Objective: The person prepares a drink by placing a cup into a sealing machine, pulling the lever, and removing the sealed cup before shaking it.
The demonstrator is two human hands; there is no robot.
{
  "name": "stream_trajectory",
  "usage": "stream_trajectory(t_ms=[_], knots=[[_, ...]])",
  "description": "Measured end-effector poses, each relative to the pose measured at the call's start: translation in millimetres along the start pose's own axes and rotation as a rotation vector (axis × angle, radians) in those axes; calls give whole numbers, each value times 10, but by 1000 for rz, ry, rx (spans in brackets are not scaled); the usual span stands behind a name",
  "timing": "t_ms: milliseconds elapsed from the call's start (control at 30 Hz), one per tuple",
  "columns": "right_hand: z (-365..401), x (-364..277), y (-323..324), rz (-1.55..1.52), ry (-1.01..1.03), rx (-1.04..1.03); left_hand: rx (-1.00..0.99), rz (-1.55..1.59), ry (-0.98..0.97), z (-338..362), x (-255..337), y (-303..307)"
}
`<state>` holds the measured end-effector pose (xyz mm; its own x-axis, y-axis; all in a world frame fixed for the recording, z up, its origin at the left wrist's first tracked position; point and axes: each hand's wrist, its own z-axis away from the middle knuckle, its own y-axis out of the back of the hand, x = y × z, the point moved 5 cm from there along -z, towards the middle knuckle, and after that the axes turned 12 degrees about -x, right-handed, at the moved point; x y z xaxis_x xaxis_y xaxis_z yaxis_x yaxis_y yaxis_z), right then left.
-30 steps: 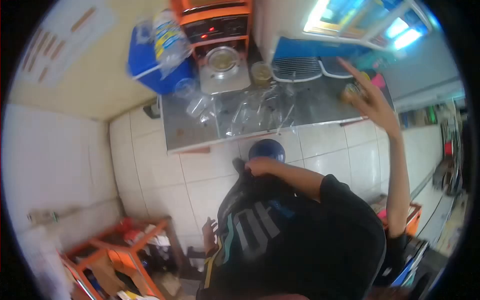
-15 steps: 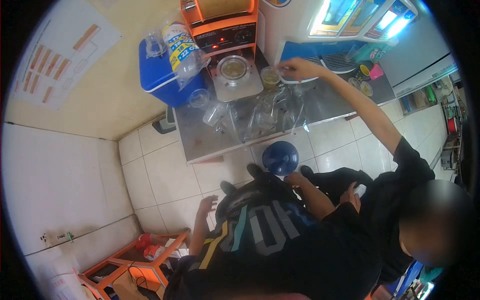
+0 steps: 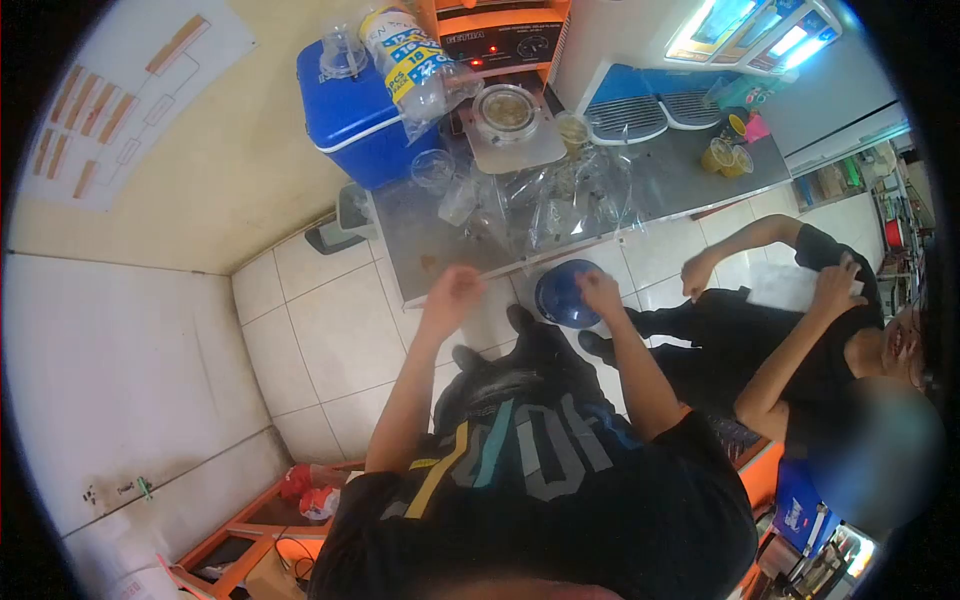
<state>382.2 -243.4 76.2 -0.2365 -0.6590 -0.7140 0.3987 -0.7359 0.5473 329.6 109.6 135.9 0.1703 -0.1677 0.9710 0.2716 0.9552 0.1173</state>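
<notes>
My left hand (image 3: 456,292) is raised in front of the counter's near edge, fingers loosely bent and parted, with nothing visible in it. My right hand (image 3: 600,294) hangs over the blue round object (image 3: 562,298) on the floor, its fingers half curled and nothing visible in them. Beyond them, an orange cup sealing machine (image 3: 505,42) stands on the metal counter (image 3: 400,235). A filled cup (image 3: 508,108) sits in its round holder. Another filled plastic cup (image 3: 572,128) stands right of the machine. Crumpled clear plastic (image 3: 575,205) lies in front.
A blue cooler box (image 3: 355,120) carries a bag of cups (image 3: 408,65). Filled cups (image 3: 718,158) stand at the counter's right, near a dispenser's drip tray (image 3: 625,120). At right, a co-worker (image 3: 800,340) holds a white sheet (image 3: 788,288).
My hands have come forward and up towards the counter. The co-worker's arm has drawn back from the cup beside the machine, and a white sheet now shows in their hand.
</notes>
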Motion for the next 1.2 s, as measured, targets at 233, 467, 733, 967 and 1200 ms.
stream_trajectory(t_ms=[233,467,733,967,1200], knots=[[-534,-1697,934,-11,313,368,392,-579,-313,-867,1198,-102],[-1628,-2611,1287,243,168,164,474,-877,-243,-1465,1377,-48],[-2310,-2182,1406,-406,235,-322,304,-474,-253,-1194,1251,-177],[-2199,-2287,1172,-607,104,-571,243,303,48,-1481,1300,-40],[-2134,-2280,1244,-653,100,-574,465,-8,248,-2264,1086,353]])
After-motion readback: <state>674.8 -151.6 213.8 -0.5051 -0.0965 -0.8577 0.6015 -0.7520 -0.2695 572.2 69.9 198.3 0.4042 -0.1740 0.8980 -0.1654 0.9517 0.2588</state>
